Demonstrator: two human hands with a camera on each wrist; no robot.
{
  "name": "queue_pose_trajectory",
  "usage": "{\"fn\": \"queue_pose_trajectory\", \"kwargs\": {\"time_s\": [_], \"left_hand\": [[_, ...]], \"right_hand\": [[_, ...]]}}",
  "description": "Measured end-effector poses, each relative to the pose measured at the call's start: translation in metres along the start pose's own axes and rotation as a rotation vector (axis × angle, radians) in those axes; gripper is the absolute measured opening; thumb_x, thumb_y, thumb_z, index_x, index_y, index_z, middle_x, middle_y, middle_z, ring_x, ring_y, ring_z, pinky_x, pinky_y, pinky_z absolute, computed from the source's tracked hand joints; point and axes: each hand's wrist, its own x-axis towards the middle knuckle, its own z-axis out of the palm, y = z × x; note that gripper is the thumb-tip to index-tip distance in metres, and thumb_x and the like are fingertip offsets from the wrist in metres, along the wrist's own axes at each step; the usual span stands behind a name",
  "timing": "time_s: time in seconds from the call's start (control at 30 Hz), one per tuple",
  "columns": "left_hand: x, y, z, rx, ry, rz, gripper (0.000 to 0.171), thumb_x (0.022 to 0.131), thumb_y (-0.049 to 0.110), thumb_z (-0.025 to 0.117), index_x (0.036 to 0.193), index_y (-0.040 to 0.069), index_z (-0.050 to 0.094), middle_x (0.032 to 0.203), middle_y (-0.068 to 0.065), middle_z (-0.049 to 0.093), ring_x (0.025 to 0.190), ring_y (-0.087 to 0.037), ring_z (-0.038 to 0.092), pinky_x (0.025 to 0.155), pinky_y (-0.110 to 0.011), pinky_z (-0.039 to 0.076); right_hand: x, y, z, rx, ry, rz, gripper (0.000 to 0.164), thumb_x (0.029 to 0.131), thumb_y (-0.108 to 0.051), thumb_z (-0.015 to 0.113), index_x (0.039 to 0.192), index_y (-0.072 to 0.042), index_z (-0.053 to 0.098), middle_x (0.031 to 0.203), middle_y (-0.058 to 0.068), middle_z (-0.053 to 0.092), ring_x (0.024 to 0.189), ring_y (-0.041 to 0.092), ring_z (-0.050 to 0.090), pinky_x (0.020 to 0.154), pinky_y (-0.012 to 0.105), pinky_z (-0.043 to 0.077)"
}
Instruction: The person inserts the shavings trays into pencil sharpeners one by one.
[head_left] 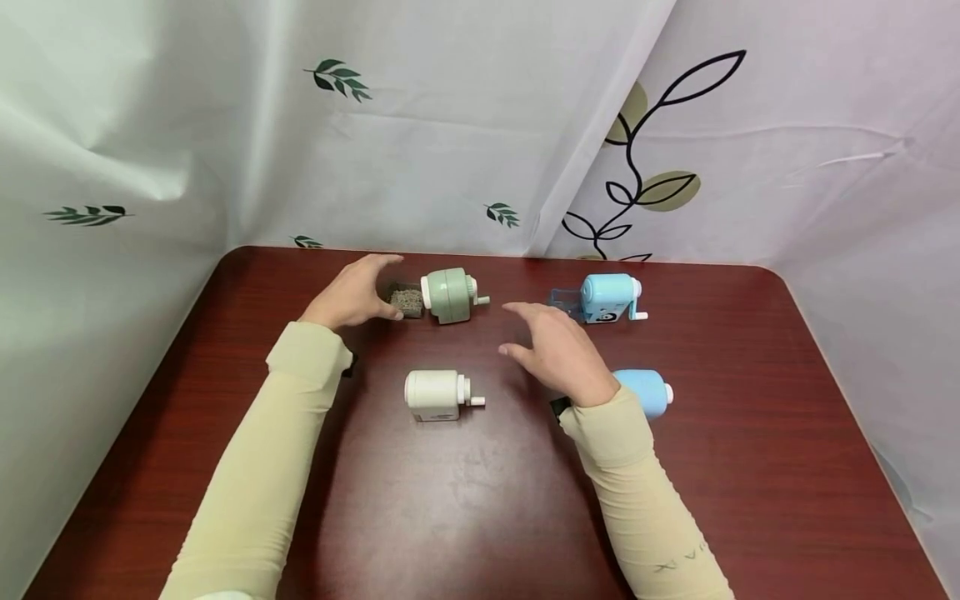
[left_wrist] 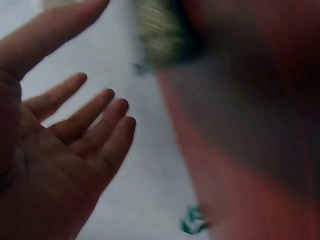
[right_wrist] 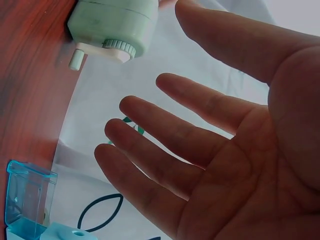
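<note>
A green crank pencil sharpener (head_left: 450,293) stands at the back of the table, its clear drawer (head_left: 407,302) pulled out on the left and full of shavings. Beside that drawer is my left hand (head_left: 352,293), thumb and fingers spread apart; whether the thumb touches the drawer I cannot tell. The left wrist view shows the shavings drawer (left_wrist: 160,30) blurred, beyond the fingers. My right hand (head_left: 558,346) is held over the middle of the table with fingers extended and nothing in it. Behind it sits a light blue sharpener (head_left: 609,293) with its transparent blue drawer (right_wrist: 30,195) out.
A cream sharpener (head_left: 433,393) stands nearer the front, its crank pointing right. Another blue sharpener (head_left: 647,392) is partly hidden by the right wrist. White patterned curtain (head_left: 420,158) borders the dark red table (head_left: 465,508) at the back and sides.
</note>
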Motion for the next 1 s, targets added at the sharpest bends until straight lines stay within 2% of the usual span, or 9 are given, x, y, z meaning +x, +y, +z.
{"fn": "queue_pose_trajectory", "kwargs": {"time_s": [0.13,0.27,0.37,0.5,0.73,1.0], "left_hand": [[0.003,-0.022,0.008,-0.006,-0.041,0.012,0.096,0.071,0.017,0.090,0.150,-0.001,0.039,0.149,-0.024,0.044,0.138,-0.042,0.040,0.113,-0.054,0.032],[0.003,-0.038,0.015,-0.111,-0.062,0.007,0.095,0.073,0.016,0.090,0.151,0.000,0.038,0.144,-0.025,0.049,0.127,-0.040,0.052,0.105,-0.053,0.041],[0.003,-0.046,0.019,-0.202,-0.070,0.003,0.093,0.075,0.012,0.089,0.152,0.000,0.037,0.144,-0.024,0.050,0.122,-0.039,0.056,0.101,-0.051,0.043],[0.003,-0.050,0.020,-0.239,-0.062,0.007,0.090,0.077,0.011,0.087,0.152,0.002,0.038,0.146,-0.021,0.050,0.121,-0.036,0.056,0.101,-0.050,0.042],[0.003,-0.048,0.019,-0.200,-0.051,0.011,0.079,0.079,0.012,0.086,0.147,0.004,0.047,0.127,-0.023,0.062,0.115,-0.034,0.060,0.101,-0.051,0.042],[0.003,-0.043,0.021,-0.176,-0.045,-0.016,0.074,0.080,0.011,0.084,0.145,0.005,0.049,0.118,-0.022,0.066,0.114,-0.034,0.060,0.102,-0.051,0.042]], "right_hand": [[0.000,0.000,0.002,0.001,0.000,0.003,0.059,0.090,-0.026,0.076,0.143,-0.010,0.056,0.143,0.008,0.057,0.133,0.029,0.051,0.108,0.045,0.041],[0.002,0.000,0.003,-0.003,0.001,0.002,0.057,0.091,-0.027,0.076,0.142,-0.009,0.057,0.142,0.008,0.058,0.132,0.029,0.052,0.108,0.045,0.041],[0.003,-0.001,0.005,-0.005,-0.001,-0.003,0.057,0.091,-0.027,0.075,0.142,-0.009,0.057,0.142,0.008,0.058,0.132,0.028,0.052,0.108,0.045,0.041],[0.006,-0.002,0.006,0.000,0.007,-0.006,0.056,0.091,-0.027,0.075,0.141,-0.009,0.058,0.141,0.009,0.059,0.131,0.027,0.053,0.108,0.045,0.042],[0.015,-0.003,0.008,0.008,0.025,-0.021,0.055,0.092,-0.027,0.075,0.140,-0.007,0.058,0.140,0.010,0.059,0.131,0.028,0.054,0.107,0.044,0.042],[0.032,-0.007,0.010,0.063,0.059,-0.027,0.054,0.092,-0.025,0.074,0.140,-0.007,0.057,0.140,0.010,0.059,0.129,0.027,0.055,0.105,0.044,0.044]]}}
